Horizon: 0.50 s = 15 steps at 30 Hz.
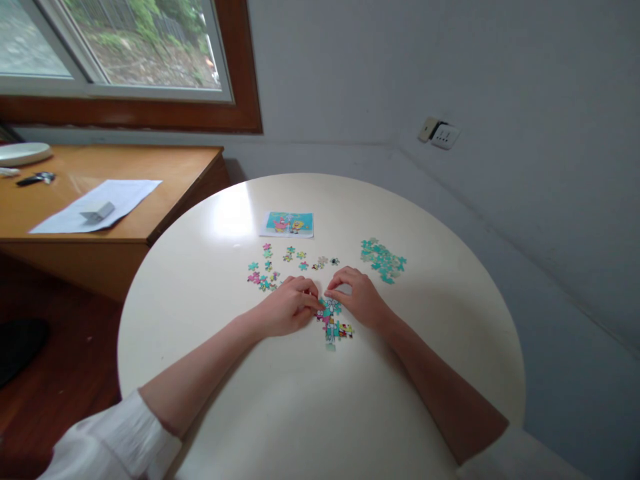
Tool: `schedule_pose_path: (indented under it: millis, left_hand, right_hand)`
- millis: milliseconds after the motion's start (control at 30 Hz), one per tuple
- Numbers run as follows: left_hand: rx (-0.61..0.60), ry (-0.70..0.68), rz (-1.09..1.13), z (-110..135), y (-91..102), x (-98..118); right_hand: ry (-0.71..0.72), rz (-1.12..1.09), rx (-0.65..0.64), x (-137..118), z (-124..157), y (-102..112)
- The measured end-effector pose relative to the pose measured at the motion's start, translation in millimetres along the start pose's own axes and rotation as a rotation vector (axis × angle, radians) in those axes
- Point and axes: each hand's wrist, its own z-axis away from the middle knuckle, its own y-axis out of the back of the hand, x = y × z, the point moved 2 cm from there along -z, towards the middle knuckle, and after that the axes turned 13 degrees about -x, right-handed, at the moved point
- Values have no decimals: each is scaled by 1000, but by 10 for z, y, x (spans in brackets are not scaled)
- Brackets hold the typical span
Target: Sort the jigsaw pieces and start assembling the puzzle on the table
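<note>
A small patch of joined jigsaw pieces [331,327], teal with pink, white and yellow parts, lies flat on the round white table [310,413]. My left hand [293,307] has its bent fingers closed against the upper left edge of this patch. Over the upper right edge, my right hand [361,297] holds thumb and forefinger in a pinch; whatever is between those tips is too small to make out. Loose jigsaw pieces [269,265] are spread beyond my left hand. A single dark-centred piece [335,261] lies just past my right fingertips.
Teal jigsaw pieces [384,259] form a pile to the right of my right hand. Behind the loose pieces is a picture card [287,225] with cartoon figures. A wooden desk [185,160] with a paper sheet [125,193] and a small white block [97,212] stands at left.
</note>
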Motion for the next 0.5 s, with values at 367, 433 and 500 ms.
schedule_pose_path:
  millis: [367,433,500]
  left_hand:
    - [5,-3,9,-1,-7,-4]
    - [6,-6,15,-1,-1,2]
    - [7,-8,17,1,4,3]
  right_hand:
    - [-112,102,-24,-33,17,-1]
    - [-97,83,-25,-25,11,-11]
    - [-77,38,-21,-12,1,-13]
